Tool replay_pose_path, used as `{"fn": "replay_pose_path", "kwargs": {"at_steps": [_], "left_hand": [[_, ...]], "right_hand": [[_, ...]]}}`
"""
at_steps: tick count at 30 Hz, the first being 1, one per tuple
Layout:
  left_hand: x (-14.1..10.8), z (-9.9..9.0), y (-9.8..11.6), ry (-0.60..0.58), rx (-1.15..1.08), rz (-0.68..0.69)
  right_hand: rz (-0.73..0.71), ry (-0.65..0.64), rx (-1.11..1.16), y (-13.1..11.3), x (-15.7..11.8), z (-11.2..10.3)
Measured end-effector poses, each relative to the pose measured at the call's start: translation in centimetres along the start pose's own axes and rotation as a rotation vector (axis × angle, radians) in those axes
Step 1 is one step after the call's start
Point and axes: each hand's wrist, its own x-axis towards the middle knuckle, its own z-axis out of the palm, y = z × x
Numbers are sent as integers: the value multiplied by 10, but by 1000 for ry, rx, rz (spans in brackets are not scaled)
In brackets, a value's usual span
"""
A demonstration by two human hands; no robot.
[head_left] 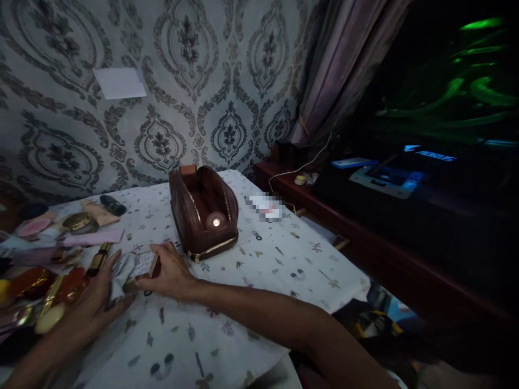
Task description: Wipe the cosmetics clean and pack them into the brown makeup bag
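My right hand (172, 273) grips a small box (145, 263) with a pale, patterned top, fingers at its far right corner and thumb on the near side. My left hand (95, 294) is closed round a crumpled whitish wrapper or cloth (121, 273) that touches the box's left side. Beyond my hands a brown leather toiletry bag (205, 216) stands unzipped, its inside showing. A black and gold tube (98, 259) lies just past my left fingers.
Many cosmetics, including a pink tube (94, 237) and a round compact (76, 221), crowd the left of the white patterned tablecloth (251, 292). A blurred white item (265, 207) lies right of the bag. A dark red desk (360, 227) stands at right.
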Motion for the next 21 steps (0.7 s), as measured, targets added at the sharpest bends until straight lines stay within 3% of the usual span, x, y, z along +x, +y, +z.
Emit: {"fn": "replay_pose_path", "kwargs": {"at_steps": [3,6,9,13,17,21], "left_hand": [[-1,-10,1,16,-37,-20],[0,-26,12,156,-46,-204],[1,-41,28,357,-292,-250],[2,-47,49,611,-876,-366],[7,-35,65,575,-1282,-419],[11,-18,71,578,-1352,-548]], "right_hand": [[63,122,255,9,8,5],[180,169,675,13,15,8],[252,91,967,10,18,5],[379,-131,1184,2,17,-4],[481,-206,1263,-1,19,-10],[508,-252,1248,-1,20,-11]]}}
